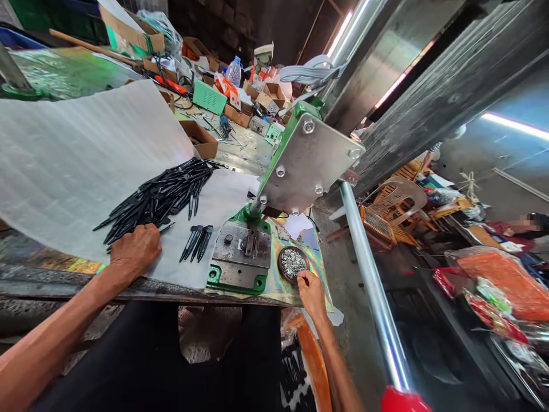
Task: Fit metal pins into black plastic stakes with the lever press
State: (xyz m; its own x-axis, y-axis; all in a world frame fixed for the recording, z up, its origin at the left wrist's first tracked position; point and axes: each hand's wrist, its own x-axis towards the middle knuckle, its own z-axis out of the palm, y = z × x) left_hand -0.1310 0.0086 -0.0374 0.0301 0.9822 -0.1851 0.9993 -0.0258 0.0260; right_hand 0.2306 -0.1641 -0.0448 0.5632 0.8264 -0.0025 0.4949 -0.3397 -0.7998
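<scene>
My left hand (135,249) rests knuckles-up on the near end of a big pile of black pen barrels (160,194) spread over a white sheet (77,154); its fingers are curled into the pile, and what they hold is hidden. A few separate black barrels (197,242) lie just right of it. My right hand (311,292) reaches into a small round dish of tiny shiny metal parts (293,262), fingertips at its near rim. Between the hands stands a green hand press (300,163) with a grey base plate (242,252).
The press's long steel lever (371,280) with a red grip (401,400) runs down toward me on the right. Cardboard boxes (201,139), a water bottle (234,71) and tools clutter the far bench. Plastic chairs (397,209) and bagged goods sit on the floor at right.
</scene>
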